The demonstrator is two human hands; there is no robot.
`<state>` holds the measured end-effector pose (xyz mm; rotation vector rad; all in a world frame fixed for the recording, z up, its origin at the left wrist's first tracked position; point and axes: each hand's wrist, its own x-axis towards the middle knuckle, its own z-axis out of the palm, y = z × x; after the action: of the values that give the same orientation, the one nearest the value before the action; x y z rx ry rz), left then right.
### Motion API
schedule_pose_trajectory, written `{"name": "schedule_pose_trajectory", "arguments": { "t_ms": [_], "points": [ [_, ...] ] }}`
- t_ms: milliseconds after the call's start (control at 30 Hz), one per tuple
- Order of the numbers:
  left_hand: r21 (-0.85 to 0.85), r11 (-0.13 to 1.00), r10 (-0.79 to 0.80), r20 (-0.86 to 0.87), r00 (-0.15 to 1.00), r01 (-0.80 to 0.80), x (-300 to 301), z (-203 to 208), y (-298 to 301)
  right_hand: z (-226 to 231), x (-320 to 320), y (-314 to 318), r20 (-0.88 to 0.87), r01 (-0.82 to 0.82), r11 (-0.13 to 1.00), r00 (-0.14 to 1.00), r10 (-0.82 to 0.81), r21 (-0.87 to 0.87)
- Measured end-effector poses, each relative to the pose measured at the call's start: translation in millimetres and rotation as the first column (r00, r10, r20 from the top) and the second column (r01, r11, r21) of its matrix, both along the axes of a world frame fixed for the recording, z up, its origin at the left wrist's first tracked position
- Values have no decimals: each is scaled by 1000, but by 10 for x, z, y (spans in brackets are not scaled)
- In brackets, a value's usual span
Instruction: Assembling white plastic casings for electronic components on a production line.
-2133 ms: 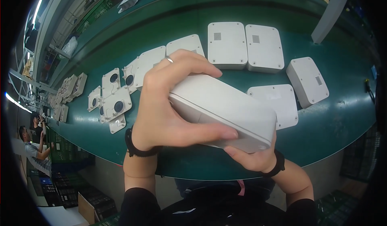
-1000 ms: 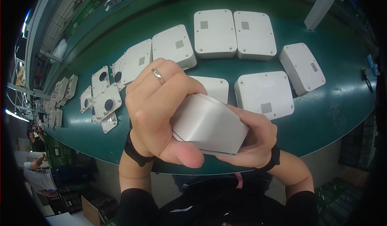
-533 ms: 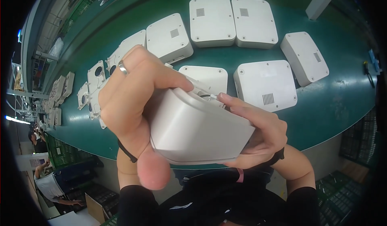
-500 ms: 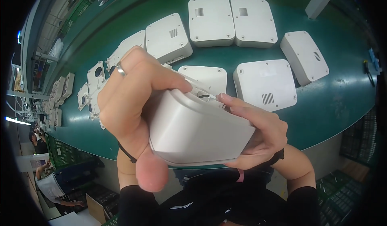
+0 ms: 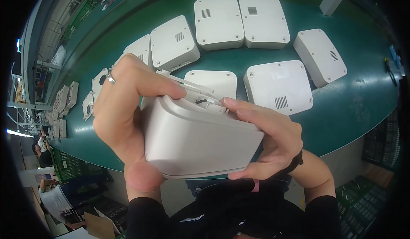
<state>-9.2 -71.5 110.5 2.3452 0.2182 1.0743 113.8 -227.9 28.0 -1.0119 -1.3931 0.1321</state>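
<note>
Tilted up close in front of me is a white plastic housing (image 5: 200, 145), gripped between both hands. My left hand (image 5: 128, 106), with a ring on one finger, is closed round its left side, thumb near the bottom corner. At the right side, my right hand (image 5: 273, 132) holds it with fingertips at the upper edge and thumb underneath. Along that upper edge a gap shows a dark wire with a small white connector (image 5: 208, 101) inside. A flat white panel (image 5: 192, 83) stands slightly apart from the housing there; its far side is hidden.
Several white boxes with vent slots (image 5: 220, 21) lie across the green table (image 5: 341, 115). Flat white frames with round holes (image 5: 99, 81) lie at the left. A grey post (image 5: 335, 0) rises at the back right. Green crates and another person (image 5: 55, 196) are at the lower left.
Both hands have shifted a little left with the housing and tilted it slightly. More of the gap and wire now shows. The grip stays on both sides.
</note>
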Motion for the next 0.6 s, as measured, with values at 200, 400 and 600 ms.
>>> {"name": "schedule_pose_trajectory", "arguments": {
  "t_ms": [200, 400, 600],
  "points": [
    [8, 989, 145, -212, 966, -146, -33, 115, -64, 46, -22, -60, -66, -23, 995, 998, 17, -97],
    [-133, 985, 97, -133, 986, -115, 36, 38, 33, -2, -266, 198, -439, 110, 993, 895, -79, 44],
    [-601, 778, -167, 84, 982, 184, -26, -26, 58, -67, -139, -17, -82, 13, 934, 996, -45, -356]
  ]
}}
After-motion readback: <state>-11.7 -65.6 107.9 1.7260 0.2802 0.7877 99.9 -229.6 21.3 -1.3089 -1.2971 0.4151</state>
